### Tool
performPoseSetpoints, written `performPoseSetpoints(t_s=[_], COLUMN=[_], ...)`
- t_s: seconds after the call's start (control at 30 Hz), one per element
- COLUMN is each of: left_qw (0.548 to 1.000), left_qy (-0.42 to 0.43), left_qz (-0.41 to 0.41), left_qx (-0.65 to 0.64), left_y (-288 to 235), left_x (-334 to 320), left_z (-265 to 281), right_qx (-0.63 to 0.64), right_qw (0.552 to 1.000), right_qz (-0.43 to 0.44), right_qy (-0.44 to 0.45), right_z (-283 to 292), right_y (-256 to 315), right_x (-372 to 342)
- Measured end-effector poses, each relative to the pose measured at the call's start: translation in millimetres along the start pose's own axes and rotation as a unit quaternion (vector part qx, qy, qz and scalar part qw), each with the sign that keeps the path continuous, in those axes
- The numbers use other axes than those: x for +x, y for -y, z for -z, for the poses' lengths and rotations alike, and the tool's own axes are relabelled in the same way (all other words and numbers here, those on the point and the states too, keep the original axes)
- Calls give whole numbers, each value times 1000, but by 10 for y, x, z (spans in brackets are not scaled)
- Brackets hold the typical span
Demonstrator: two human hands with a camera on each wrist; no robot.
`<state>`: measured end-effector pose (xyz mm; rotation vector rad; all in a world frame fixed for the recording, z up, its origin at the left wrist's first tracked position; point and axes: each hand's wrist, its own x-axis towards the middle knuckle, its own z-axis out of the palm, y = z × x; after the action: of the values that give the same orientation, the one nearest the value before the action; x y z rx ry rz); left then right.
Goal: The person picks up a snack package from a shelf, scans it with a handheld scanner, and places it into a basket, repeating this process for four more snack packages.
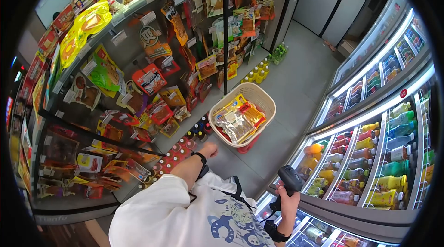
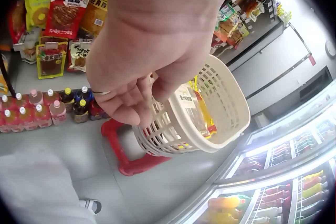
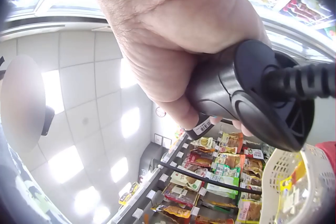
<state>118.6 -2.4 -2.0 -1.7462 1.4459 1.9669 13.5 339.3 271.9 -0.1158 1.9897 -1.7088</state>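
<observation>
Basket just ahead of our left grip, scanner in our right.

So our left grip (image 1: 209, 150) is the nearer one to the cream basket (image 1: 271, 103), which sits on a red base (image 1: 250, 146) ahead and a bit to the right of it, packs (image 1: 237, 123) lying inside. That grip looks released, fingers loosely curled around nothing. Can't really call the basket's long axis from this angle, tbh. Our right grip (image 1: 288, 203) is farther off, over by the lit fridges (image 1: 319, 129), wrapped round the handle of a black scanner (image 1: 291, 179), its head angled up past the fingers.
</observation>
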Motion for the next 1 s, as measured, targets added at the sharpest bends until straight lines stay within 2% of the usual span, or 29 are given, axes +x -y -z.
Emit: performPoseSetpoints(t_s=[0.1, 0.2, 0.3, 0.37, 0.43, 0.57, 0.6, 0.67, 0.83, 1.0], left_qw=[999, 998, 997, 997, 997, 997, 998, 996, 996, 995], left_qy=[-31, -38, -69, -70, -63, -67, -59, -37, 17, 30], left_qz=[-1, -8, -6, -6, 3, 24, 23, 77, 75, 94], left_qx=[-3, 53, 28, 22, 54, -6, -10, -27, -37, -15], left_y=[75, 142, 202, 166, 280, 277, 346, 405, 551, 629], left_x=[-112, -173, -253, -377, -170, -204, -89, 28, 234, 255], left_z=[206, 437, 619, 708, 849, 892, 889, 890, 821, 760], right_qx=[-7, -22, -70, -50, -36, -35, -52, -46, -54, -42], right_qw=[1000, 1000, 997, 999, 999, 999, 999, 999, 998, 997], right_qz=[-7, 6, -8, 6, 23, 0, -5, -7, -37, -60], right_qy=[10, 20, 22, 11, -3, 12, 17, 13, -11, -14], right_z=[-18, -56, -128, -226, -325, -455, -477, -546, -756, -873], right_y=[-54, -127, -144, -159, -114, -9, -6, 30, 158, 197], right_x=[87, 200, 283, 313, 309, 233, 229, 207, 113, -56])
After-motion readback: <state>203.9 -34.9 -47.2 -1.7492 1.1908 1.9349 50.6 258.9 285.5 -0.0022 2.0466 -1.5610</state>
